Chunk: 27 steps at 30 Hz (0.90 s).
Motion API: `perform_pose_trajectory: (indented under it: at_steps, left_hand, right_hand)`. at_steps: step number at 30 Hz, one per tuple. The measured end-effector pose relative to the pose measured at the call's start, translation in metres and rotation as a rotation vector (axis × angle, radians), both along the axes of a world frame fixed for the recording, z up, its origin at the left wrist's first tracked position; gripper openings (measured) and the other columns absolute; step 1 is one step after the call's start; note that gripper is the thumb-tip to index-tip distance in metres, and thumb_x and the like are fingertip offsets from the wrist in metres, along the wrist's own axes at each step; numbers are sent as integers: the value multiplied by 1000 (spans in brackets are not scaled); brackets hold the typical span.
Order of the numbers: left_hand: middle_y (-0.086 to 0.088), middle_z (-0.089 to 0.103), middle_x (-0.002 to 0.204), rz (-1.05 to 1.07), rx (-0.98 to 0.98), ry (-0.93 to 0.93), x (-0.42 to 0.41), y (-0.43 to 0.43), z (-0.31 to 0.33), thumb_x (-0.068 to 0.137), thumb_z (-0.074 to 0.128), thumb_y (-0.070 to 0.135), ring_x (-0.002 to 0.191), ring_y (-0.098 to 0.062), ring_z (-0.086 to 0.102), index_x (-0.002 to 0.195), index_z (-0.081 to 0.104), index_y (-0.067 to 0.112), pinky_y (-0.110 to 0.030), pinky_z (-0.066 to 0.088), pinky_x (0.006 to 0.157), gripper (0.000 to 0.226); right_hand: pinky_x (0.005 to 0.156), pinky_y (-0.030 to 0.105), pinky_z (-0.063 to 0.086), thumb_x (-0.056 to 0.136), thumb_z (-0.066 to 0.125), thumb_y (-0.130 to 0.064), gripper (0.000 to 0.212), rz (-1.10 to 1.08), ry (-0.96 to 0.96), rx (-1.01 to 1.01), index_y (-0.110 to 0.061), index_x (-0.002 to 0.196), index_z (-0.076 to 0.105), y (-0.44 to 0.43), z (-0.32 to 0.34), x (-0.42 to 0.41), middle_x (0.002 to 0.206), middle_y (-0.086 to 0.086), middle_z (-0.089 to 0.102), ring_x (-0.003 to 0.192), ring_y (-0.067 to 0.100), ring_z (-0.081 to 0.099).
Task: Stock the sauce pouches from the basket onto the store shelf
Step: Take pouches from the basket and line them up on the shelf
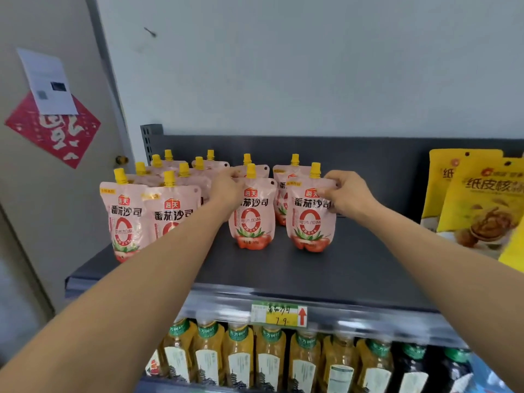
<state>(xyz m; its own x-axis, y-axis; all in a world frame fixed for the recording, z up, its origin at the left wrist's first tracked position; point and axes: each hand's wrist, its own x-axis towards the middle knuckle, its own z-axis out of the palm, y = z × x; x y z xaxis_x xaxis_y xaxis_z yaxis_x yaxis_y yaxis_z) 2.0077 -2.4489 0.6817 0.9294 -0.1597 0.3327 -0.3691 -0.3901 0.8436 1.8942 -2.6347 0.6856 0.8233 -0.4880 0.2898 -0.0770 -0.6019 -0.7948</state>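
While both arms reach over the front edge of the dark shelf, each of the hands grips the top of an upright pouch. The left hand is closed on the upper left corner of the middle pouch, fingers curled over its top beside the yellow cap. The right hand pinches the upper right corner of the right pouch between thumb and fingers. Both pouches stand on the shelf mid-depth, near each other but apart, with two more pouches just behind them. A block of pouches stands toward the shelf's left edge. Yellow snack bags occupy the right edge. A price tag sits on the front rail, above bottled drinks.
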Motion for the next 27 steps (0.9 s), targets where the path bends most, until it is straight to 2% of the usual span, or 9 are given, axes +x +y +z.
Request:
perform_pose_trajectory:
  at_steps: [3, 8, 9, 11, 13, 16, 20, 27]
  left_hand:
    - [-8, 59, 106, 44, 22, -7, 10, -3, -3, 97, 42, 9, 71, -10, 51, 125, 54, 9, -19, 39, 53, 30]
    - [-4, 56, 113, 42, -71, 80, 12, -1, -10, 94, 45, 5, 74, -7, 54, 136, 39, 13, -19, 47, 59, 43]
    - [-4, 56, 116, 33, -88, 112, 10, 1, -12, 93, 48, 4, 79, -9, 57, 138, 34, 14, -20, 49, 61, 49]
    - [-7, 56, 125, 10, -101, 186, 6, 4, -20, 90, 55, 4, 102, -20, 61, 141, 28, 12, -28, 52, 74, 59]
    - [-9, 54, 131, -15, -101, 261, 2, 5, -30, 84, 63, 1, 119, -26, 55, 135, 34, 8, -33, 49, 86, 60]
    - [-8, 55, 132, -47, -10, 335, 1, 6, -48, 75, 71, -2, 124, -26, 52, 131, 40, 8, -35, 46, 94, 65]
    - [-11, 53, 133, -19, 49, 325, 5, 2, -59, 71, 74, -2, 124, -28, 51, 129, 42, 5, -40, 45, 100, 66]
    - [-10, 51, 136, -2, 31, 318, 22, -3, -63, 78, 64, -8, 129, -29, 47, 129, 41, 9, -43, 43, 102, 58]
  right_hand:
    - [67, 30, 55, 89, 60, -8, 20, 65, 6, 45, -19, 105, 61, -6, 2, 17, 106, 9, 64, 91, 21, 64]
    - [83, 41, 58, 89, 61, -10, 36, 129, 46, 89, -11, 124, 58, -9, -7, 39, 120, 10, 64, 103, 25, 64]
    - [84, 43, 57, 88, 62, -11, 35, 137, 38, 96, -11, 123, 59, -9, -9, 41, 118, 10, 64, 103, 25, 64]
    - [84, 43, 57, 87, 63, -10, 31, 138, 1, 113, -12, 117, 58, -10, -12, 42, 112, 8, 65, 100, 23, 65]
    - [81, 41, 57, 84, 66, -7, 31, 112, -23, 141, -14, 111, 52, -13, -16, 41, 108, 6, 63, 96, 22, 64]
    - [82, 38, 56, 79, 71, -3, 38, 130, 43, 211, -13, 106, 46, -14, -26, 37, 108, 6, 62, 98, 24, 63]
    - [81, 36, 56, 79, 71, -1, 40, 184, 185, 270, -11, 113, 53, -12, -44, 35, 116, 8, 65, 101, 26, 65]
    - [86, 37, 55, 82, 66, 3, 39, 152, 193, 287, -8, 119, 57, -7, -47, 39, 122, 10, 65, 109, 28, 63]
